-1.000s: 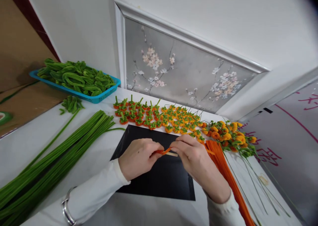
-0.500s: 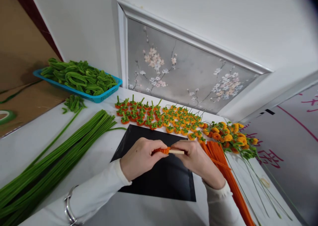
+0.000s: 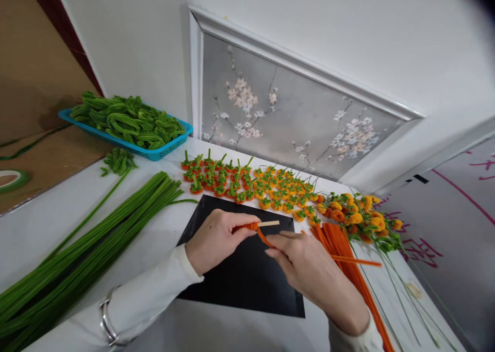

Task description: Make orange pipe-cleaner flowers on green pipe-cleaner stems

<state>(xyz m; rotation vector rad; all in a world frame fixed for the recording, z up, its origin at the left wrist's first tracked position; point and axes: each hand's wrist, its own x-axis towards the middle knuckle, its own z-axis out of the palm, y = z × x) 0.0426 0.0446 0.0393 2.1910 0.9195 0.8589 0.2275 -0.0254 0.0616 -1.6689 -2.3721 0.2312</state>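
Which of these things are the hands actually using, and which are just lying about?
In the job, it seems:
left hand, holding the pale stick
orange strip, coiled around the stick
right hand, pinching the strip
black mat, below the hands
orange bundle, likely spare strips

Apparently just lying about:
green bundle
blue basket of green pieces
orange and yellow flower-like pieces
roll of green tape

Matt stick (image 3: 269,223) (wood, probably)
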